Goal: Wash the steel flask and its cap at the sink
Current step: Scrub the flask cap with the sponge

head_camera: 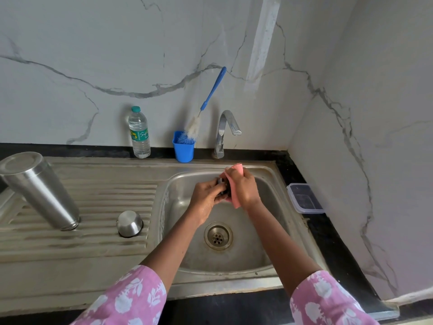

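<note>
The sink (pixel 281 175) fills the counter, its drainboard (pixel 93 198) on your left. The flask (pixel 39 191) stands mouth-down on that drainboard, leaning toward the left edge, well apart from both hands. Its steel cap (pixel 129 223) sits dome-up on the ridges, between the flask and the basin, nearer your left arm but untouched.

Your hands are together over the back of the basin, above the drain (pixel 218 235). Your left hand (pixel 206 195) curls round a small dark piece (pixel 222 186), mostly hidden, so what it is cannot be told. Your right hand (pixel 244 190) grips a pink cloth (pixel 236 202) pressed against that piece.

The tap (pixel 225 130) stands just behind your hands. To its left are a water bottle (pixel 139 134) and a blue cup (pixel 183 150) holding a tilted brush (pixel 210 95). A lidded tub (pixel 304 198) lies on the counter to the right.
</note>
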